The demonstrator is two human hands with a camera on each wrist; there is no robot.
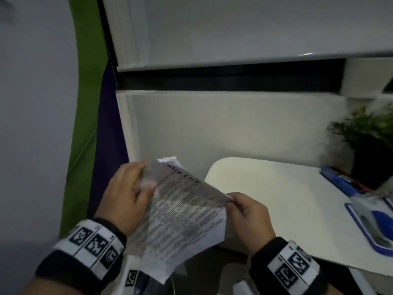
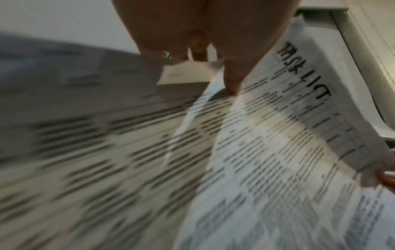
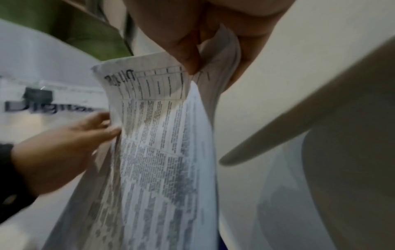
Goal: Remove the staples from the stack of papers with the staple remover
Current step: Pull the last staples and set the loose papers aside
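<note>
The near left of the table (image 1: 276, 201) is left bare, while its right end is blocked by a stapler (image 1: 376, 222), a blue box (image 1: 338, 180) and a plant (image 1: 370, 143).

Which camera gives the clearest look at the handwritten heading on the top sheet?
The left wrist view: the handwritten heading is large and sharp there. The right wrist view shows only part of it, curled; the head view shows it small and blurred.
</note>
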